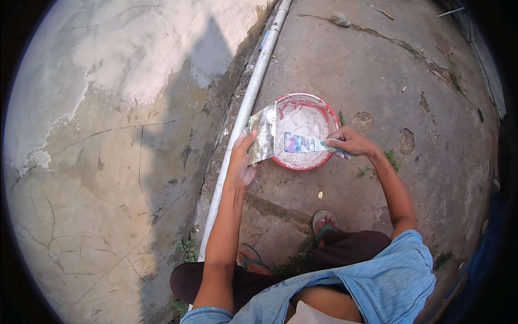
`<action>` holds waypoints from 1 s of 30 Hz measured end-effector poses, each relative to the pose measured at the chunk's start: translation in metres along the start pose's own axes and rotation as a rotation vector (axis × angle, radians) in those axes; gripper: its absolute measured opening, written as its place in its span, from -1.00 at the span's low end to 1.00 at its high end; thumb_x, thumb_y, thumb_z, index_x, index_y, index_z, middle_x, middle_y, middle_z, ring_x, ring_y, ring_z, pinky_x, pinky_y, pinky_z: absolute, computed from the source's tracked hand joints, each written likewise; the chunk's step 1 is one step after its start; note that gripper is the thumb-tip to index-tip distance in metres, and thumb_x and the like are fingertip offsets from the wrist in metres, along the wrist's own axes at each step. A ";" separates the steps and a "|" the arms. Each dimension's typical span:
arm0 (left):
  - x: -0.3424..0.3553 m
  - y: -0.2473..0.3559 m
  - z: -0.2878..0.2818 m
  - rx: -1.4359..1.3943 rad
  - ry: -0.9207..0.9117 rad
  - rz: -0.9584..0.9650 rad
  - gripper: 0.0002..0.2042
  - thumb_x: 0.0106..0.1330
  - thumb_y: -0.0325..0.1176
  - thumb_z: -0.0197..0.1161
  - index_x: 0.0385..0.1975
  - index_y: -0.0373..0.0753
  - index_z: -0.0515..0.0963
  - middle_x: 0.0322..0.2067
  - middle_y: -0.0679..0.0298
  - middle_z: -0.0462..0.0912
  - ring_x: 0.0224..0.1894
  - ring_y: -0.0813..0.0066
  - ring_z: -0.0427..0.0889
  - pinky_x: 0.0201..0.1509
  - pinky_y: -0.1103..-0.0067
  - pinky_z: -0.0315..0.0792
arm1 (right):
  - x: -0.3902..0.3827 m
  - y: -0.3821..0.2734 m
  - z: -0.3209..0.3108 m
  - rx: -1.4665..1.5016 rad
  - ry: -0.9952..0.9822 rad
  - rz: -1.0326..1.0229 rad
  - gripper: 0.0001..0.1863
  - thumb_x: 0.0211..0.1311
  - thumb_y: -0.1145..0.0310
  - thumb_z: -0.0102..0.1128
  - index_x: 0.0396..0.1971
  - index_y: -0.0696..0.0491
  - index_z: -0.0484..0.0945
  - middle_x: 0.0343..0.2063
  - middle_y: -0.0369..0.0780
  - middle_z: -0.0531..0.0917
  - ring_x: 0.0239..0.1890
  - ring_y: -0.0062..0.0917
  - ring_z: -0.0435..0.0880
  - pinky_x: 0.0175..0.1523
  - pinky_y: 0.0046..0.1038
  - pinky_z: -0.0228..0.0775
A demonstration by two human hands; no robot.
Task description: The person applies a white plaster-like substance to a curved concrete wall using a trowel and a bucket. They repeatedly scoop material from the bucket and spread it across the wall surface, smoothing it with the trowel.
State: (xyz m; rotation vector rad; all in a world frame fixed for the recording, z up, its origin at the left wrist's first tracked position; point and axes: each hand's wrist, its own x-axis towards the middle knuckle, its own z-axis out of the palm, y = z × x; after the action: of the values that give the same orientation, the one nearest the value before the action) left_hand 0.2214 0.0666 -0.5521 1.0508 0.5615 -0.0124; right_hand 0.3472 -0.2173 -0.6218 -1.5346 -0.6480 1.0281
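Observation:
A red-rimmed bucket [302,110] holding pale, creamy paste sits on the concrete ground. At its left edge, my left hand [242,154] grips a wide, flat metal plate [261,132] with pale smears along its edge. My right hand [348,143] is closed round the handle of a scraper [299,142], whose flat, multicoloured-looking blade lies over the paste inside the bucket.
A long white pipe [256,75] runs beside a patchy, cracked, plastered wall [91,178] on the left. The cracked concrete ground [372,81] bears weeds, a stone [340,19] and a small stick-like tool [383,12]. My sandalled feet [326,221] are below the bucket.

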 end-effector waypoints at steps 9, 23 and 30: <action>0.005 0.001 -0.015 0.109 0.076 0.278 -0.55 0.41 -0.37 0.07 0.26 -0.27 0.17 0.10 0.22 0.47 0.06 0.51 0.53 0.06 0.52 0.50 | 0.007 0.018 -0.005 -0.827 0.381 0.089 -0.64 0.14 0.28 0.27 -0.16 0.18 0.45 -0.44 0.04 0.63 -0.28 0.04 0.60 -0.17 -0.09 0.41; 0.017 -0.055 -0.058 -0.265 0.189 0.077 -0.67 0.36 -0.38 0.14 0.09 -0.20 0.32 -0.02 0.22 0.57 0.00 0.38 0.60 0.06 0.39 0.52 | 0.028 0.018 -0.004 -1.072 0.484 0.052 -0.73 0.08 0.29 0.27 -0.19 0.03 0.61 -0.47 -0.02 0.66 -0.35 -0.12 0.66 -0.23 -0.13 0.48; 0.017 -0.071 -0.079 -0.199 0.138 -0.039 -0.66 0.31 -0.36 0.20 0.05 -0.29 0.40 -0.06 0.20 0.62 -0.05 0.38 0.64 0.05 0.44 0.52 | 0.029 0.025 -0.006 -1.025 0.449 0.039 -0.77 0.00 0.29 0.32 -0.31 0.02 0.68 -0.46 -0.06 0.68 -0.35 -0.14 0.67 -0.20 -0.18 0.50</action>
State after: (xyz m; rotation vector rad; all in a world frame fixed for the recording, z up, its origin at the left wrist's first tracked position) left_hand 0.1827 0.0996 -0.6464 0.8504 0.6942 0.0810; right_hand 0.3627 -0.2010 -0.6538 -2.5630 -0.8744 0.2991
